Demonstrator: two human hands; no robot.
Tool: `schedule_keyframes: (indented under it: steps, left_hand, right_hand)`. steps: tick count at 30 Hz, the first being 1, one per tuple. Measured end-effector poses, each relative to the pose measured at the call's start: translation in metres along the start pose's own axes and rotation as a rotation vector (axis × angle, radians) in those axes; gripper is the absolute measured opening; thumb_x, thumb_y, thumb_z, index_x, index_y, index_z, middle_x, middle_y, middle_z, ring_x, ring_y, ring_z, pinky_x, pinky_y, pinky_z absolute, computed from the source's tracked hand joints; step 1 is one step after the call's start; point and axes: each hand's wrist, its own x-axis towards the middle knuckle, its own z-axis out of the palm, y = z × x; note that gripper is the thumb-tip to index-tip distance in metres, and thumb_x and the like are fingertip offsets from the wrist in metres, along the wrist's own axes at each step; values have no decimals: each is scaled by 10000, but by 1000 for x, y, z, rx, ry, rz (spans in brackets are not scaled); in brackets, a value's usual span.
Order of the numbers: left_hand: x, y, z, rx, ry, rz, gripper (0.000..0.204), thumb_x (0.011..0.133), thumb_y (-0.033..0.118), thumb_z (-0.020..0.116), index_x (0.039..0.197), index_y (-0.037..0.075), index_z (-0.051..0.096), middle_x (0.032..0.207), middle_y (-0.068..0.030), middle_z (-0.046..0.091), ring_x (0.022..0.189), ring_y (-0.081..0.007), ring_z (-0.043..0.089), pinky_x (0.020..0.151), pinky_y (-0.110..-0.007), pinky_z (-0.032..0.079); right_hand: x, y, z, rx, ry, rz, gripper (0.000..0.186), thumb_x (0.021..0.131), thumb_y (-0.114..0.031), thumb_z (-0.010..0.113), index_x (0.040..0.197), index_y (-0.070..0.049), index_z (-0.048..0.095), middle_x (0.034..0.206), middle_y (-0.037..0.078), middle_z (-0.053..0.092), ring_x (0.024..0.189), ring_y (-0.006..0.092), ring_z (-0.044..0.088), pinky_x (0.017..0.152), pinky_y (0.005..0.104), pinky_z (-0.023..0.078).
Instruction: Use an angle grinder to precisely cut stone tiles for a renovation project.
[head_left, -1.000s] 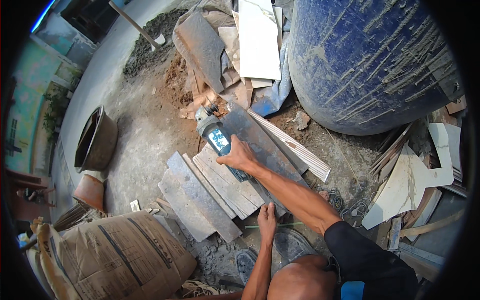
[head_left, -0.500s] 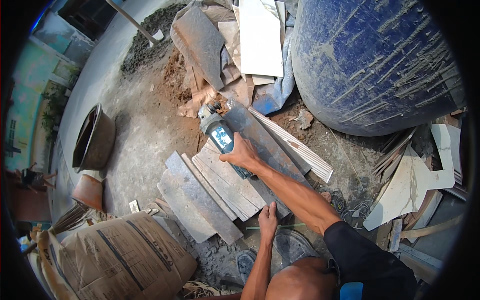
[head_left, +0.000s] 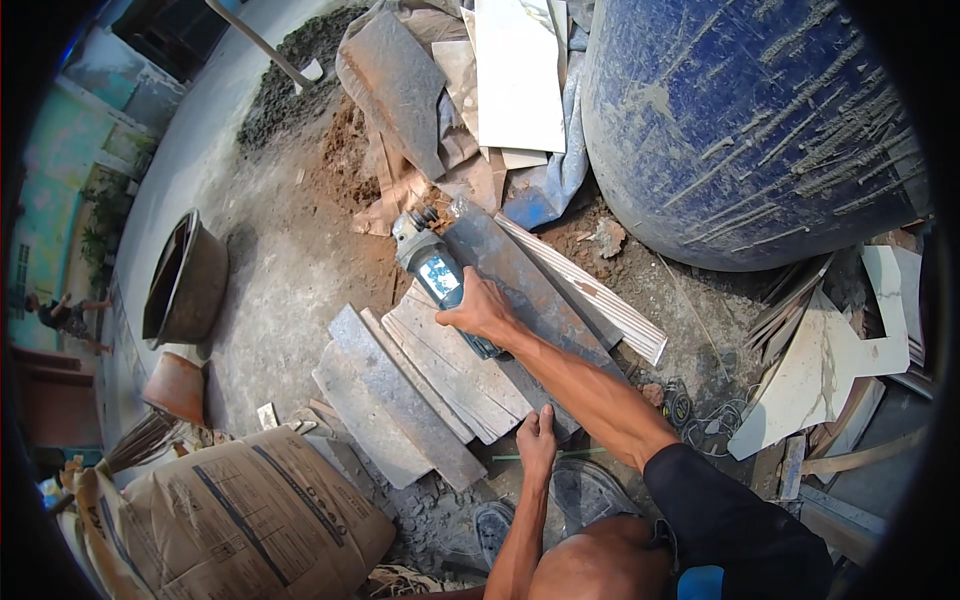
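Note:
My right hand [head_left: 483, 305] is wrapped around the body of an angle grinder [head_left: 436, 272], its metal head pointing away from me. The grinder's head is at the far end of a long dark grey tile [head_left: 520, 270], where orange bits show near the disc; the disc itself is hard to make out. Closed at the near end of that tile, my left hand [head_left: 537, 440] has its thumb on the edge, and its other fingers are partly hidden. Under and left of the grinder lie several light grey tile strips [head_left: 450, 355], beside another grey tile piece [head_left: 395, 395].
A large blue drum [head_left: 740, 140] stands at the far right. White tile offcuts [head_left: 800, 390] lie to the right, and broken tiles [head_left: 520, 80] ahead. At left are a black tub [head_left: 195, 285], an orange bucket [head_left: 177, 388] and a brown paper sack [head_left: 250, 510]. A person [head_left: 65, 315] is in the left background.
The view has shifted slightly. Both hands and the grinder keep almost the same place on the tiles. The person in the left background has moved and now shows more upright.

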Motion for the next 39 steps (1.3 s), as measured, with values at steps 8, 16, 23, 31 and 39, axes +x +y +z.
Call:
schedule_keyframes:
  steps: [8,16,23,31,39]
  left_hand:
    - [-5,5,2,-12,9,15,449,921,325,545,629,15,404,569,22,356,562,-75,293,485,-275,262]
    - [-2,8,8,15,-21,-11,462,925,339,537,627,22,381,574,33,345,556,-77,285,478,-275,254]
    - [-2,6,-8,149,48,52,476,905,395,539,696,-19,430,561,-66,364,558,-125,335,505,-320,321]
    - [-9,8,1,160,38,21,494,894,444,535,717,-11,462,582,-45,353,580,-118,338,519,-304,323]
    - [1,0,-10,5,28,-18,458,910,360,546,666,-15,451,575,-3,373,577,-76,328,495,-289,291]
  right_hand:
    - [0,3,2,-21,5,13,848,588,-317,727,1197,152,368,1015,322,576,948,414,596,803,428,498]
    - [0,3,-8,-11,21,29,789,601,-323,723,1158,129,394,1041,326,564,983,413,583,825,429,488]
    - [0,-14,7,-7,-1,25,783,577,-293,753,1152,116,411,1037,319,572,969,415,583,824,417,479]
    - [-4,6,10,-57,114,12,755,544,-294,740,1121,90,440,987,283,596,932,403,589,813,416,464]
    - [5,-10,18,-52,57,-9,759,571,-341,732,1117,89,426,993,315,578,954,433,576,829,436,469]
